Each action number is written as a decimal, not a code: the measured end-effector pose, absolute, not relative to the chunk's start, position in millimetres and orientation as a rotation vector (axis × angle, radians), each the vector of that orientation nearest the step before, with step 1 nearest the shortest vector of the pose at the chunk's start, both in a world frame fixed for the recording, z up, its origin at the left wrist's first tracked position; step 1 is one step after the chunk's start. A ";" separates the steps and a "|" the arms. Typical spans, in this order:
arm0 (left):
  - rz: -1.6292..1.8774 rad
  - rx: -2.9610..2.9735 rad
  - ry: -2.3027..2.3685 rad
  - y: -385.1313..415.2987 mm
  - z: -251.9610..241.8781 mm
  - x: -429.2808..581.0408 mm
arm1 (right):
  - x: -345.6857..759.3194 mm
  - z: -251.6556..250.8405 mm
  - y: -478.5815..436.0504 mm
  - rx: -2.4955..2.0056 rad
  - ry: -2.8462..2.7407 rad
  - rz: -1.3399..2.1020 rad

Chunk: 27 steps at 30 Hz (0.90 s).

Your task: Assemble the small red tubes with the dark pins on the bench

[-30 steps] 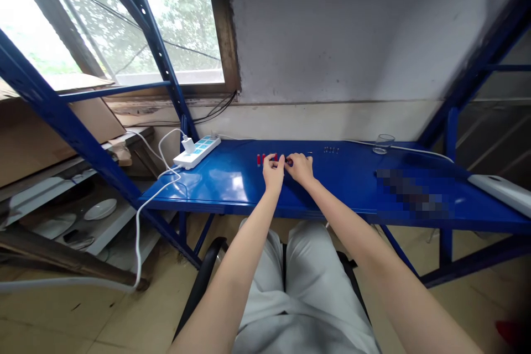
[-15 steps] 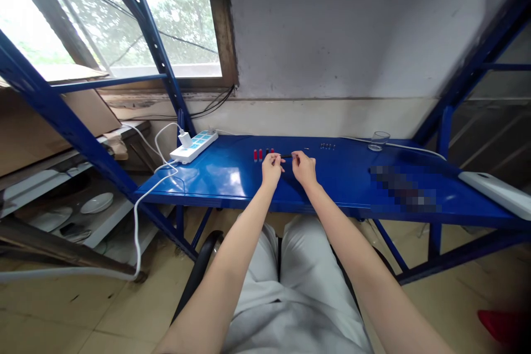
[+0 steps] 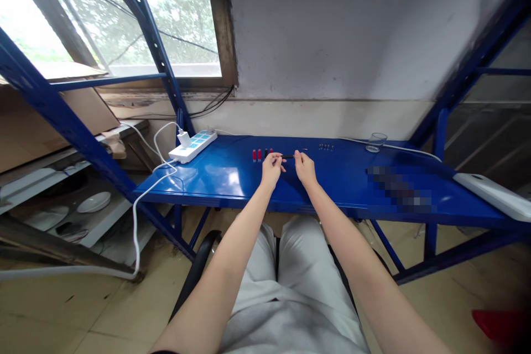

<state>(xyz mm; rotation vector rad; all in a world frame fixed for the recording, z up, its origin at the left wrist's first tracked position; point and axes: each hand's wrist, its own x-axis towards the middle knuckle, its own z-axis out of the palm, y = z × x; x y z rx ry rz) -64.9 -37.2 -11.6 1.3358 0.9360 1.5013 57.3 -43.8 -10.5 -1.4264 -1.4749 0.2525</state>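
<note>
A thin black pen-like rod [image 3: 287, 156] spans the gap between my hands, just above the blue table [image 3: 224, 191]. The fingers of my left hand [image 3: 271, 170] pinch its left end, while my right hand [image 3: 305, 167] is closed on the right end. Beyond my left hand stand two small red cylinders [image 3: 256, 155] with pale lower ends. Beside them are a black one [image 3: 266, 152] and another red one [image 3: 271, 150], partly covered by my fingers. Several tiny metallic pieces [image 3: 326, 147] form a row to the right, and one small piece [image 3: 305, 149] lies nearer my right hand.
A white power strip [image 3: 193, 146] with a plugged-in adapter sits at the left. A clear glass [image 3: 376, 142] stands at the back right. A blurred-out dark item [image 3: 398, 188] and a white device [image 3: 493, 194] lie farther right. Blue posts [image 3: 153, 38] frame the table.
My right hand has shifted very slightly along the black rod, and a little more of the rod shows between my hands. The view has moved slightly.
</note>
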 end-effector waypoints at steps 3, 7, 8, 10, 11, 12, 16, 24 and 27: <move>1.506 1.329 0.919 -37.9 -11.9 -64.9 | 57.6 -9.4 -44.3 -1.393 -1.467 0.281; 1.510 1.352 0.890 -38.8 -12.4 -64.9 | 57.0 -8.9 -44.9 -1.355 -1.473 0.321; 1.510 1.358 0.891 -38.6 -12.8 -64.9 | 56.7 -8.9 -45.0 -1.349 -1.476 0.330; 1.509 1.361 0.902 -37.7 -13.7 -64.8 | 56.2 -9.1 -45.0 -1.338 -1.476 0.348; 1.509 1.362 0.906 -37.0 -14.2 -64.8 | 56.0 -9.4 -44.8 -1.331 -1.474 0.355; 1.508 1.364 0.909 -36.5 -14.6 -64.7 | 55.9 -9.7 -44.5 -1.323 -1.472 0.360; 1.512 1.386 0.929 -35.8 -15.0 -64.3 | 55.9 -11.5 -42.9 -1.288 -1.473 0.368; 1.496 1.459 1.015 -35.7 -17.8 -65.8 | 53.9 -10.8 -44.7 -1.264 -1.473 0.366; 1.474 1.450 1.063 -34.7 -19.2 -66.0 | 53.4 -10.9 -44.6 -1.265 -1.493 0.345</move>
